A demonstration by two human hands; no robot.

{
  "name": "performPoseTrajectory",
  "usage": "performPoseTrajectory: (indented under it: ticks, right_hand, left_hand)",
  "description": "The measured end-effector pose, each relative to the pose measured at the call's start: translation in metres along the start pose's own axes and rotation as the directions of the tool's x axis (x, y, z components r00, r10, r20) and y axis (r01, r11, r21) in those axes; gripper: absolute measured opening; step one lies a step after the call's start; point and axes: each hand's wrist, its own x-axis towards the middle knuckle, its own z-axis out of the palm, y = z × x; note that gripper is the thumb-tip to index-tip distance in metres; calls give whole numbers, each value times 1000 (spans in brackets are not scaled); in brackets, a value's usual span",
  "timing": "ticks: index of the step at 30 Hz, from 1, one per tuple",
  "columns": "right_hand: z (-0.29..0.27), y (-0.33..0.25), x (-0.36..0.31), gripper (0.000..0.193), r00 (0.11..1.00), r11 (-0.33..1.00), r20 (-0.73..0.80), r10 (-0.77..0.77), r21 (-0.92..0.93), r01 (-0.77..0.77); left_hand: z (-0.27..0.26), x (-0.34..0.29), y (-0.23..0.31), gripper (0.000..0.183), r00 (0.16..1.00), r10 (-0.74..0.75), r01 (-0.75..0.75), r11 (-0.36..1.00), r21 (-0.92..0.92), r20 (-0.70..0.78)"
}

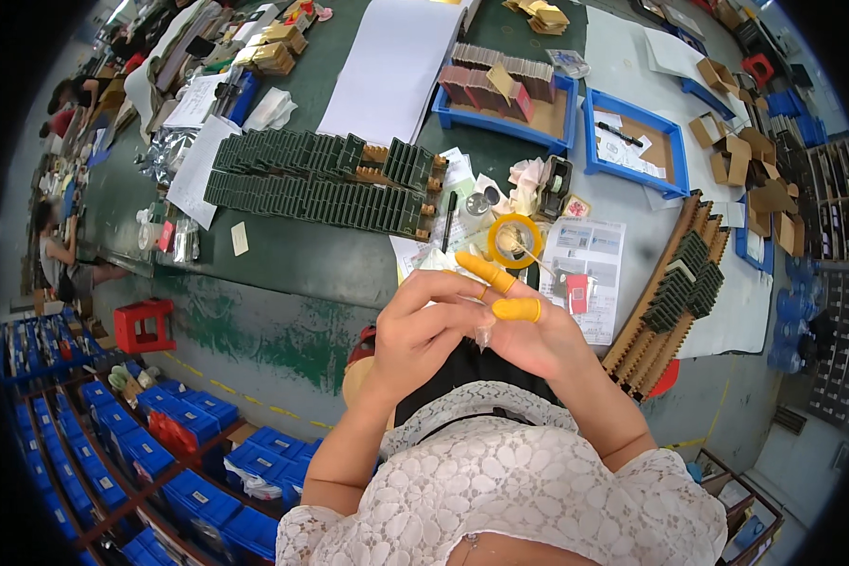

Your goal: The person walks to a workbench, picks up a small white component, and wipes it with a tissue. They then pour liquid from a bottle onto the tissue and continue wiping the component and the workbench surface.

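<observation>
My left hand (423, 332) and my right hand (542, 338) meet in front of my body at the table's near edge. Yellow rubber finger cots (486, 272) cover two digits of my right hand. The fingertips of my left hand are pinched beside them, and a small clear plastic piece (484, 336) pokes out below, between the two hands. My right fingers curl in around that piece; its full shape is hidden. Just beyond stands a round yellow container (515, 240) with a stick in it. A red card (576, 293) lies on printed sheets (594, 255) to the right.
Dark green slotted racks (311, 193) stand in rows at left centre. Blue trays (590, 141) sit farther back, one with packed reddish cards (481, 92). Brown toothed strips with green pieces (674, 297) lie on the right. A red stool (144, 325) and blue bins (198, 495) are lower left.
</observation>
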Motion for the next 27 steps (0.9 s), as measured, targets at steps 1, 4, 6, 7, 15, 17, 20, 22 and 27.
performPoseTrajectory:
  ticks: [1, 4, 6, 7, 15, 17, 20, 22, 27]
  right_hand:
    - [2, 2, -1, 62, 1000, 1000, -3, -5, 7, 5]
    - [2, 8, -3, 60, 1000, 1000, -8, -19, 19, 19]
    - [-8, 14, -3, 59, 1000, 1000, -14, -21, 18, 21]
    - [-14, 15, -3, 58, 998, 999, -49, -27, 36, 29]
    - [-126, 5, -27, 36, 730, 491, -374, -572, -869, -60]
    - [-143, 19, -25, 29, 772, 185, -264, -578, -964, -191]
    - [-163, 46, -7, 22, 847, -84, -138, -513, -974, -210]
    - [-165, 61, 20, 21, 867, -182, -100, -487, -960, -213]
    - [-172, 87, 100, 24, 819, -384, 14, -574, -888, -254]
  left_hand:
    - [-2, 5, 3, 19, 999, 54, -54, 998, 18, 3]
    - [-2, 4, -2, 20, 991, 124, -124, 992, -6, 50]
    - [-1, -2, -8, 18, 993, 92, -91, 996, -22, 73]
    - [-2, -8, -9, 17, 996, 51, -50, 999, -17, 76]
    - [-42, -94, -81, 9, 568, -794, 589, 575, -568, -215]
    - [-45, -120, -114, 9, 501, -857, 511, 405, -759, -120]
    - [-33, -131, -126, 11, 407, -913, 548, 247, -799, -3]
    - [-23, -137, -129, 13, 378, -924, 558, 188, -808, 46]
    - [-21, -150, -131, 12, 337, -941, 596, 182, -782, 38]
